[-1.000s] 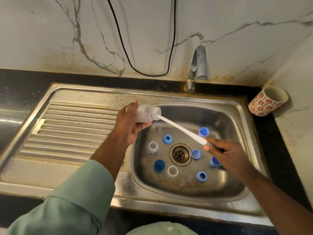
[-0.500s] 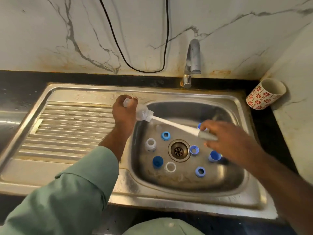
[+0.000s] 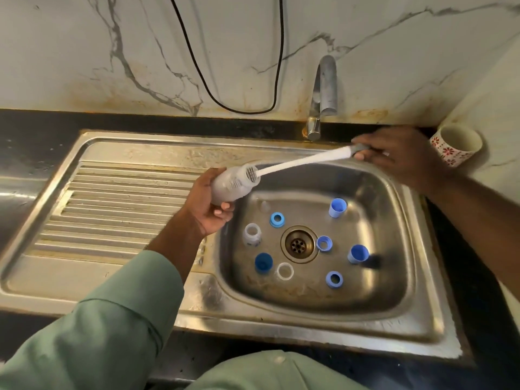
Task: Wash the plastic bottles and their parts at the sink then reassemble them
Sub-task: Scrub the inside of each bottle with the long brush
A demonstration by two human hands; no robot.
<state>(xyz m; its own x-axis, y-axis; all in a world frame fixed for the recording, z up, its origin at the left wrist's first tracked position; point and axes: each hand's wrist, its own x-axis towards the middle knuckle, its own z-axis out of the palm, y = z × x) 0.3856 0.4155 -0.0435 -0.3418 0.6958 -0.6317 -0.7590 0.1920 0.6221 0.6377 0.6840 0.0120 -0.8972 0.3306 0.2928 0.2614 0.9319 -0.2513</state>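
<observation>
L hand is gripping bottle, fingers curled round it. R hand is pinching brush handle w/ head at bottle mouth. Caps lying in sink below both.

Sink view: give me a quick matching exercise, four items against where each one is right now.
Items:
1. bottle
2. brush
3. patterned cup
4. white ring

Places:
A. on the counter, right of the sink
B. gripped in the left hand
C. on the basin floor, near the drain
D. handle held in the right hand

Pairs: 1-B, 2-D, 3-A, 4-C
</observation>
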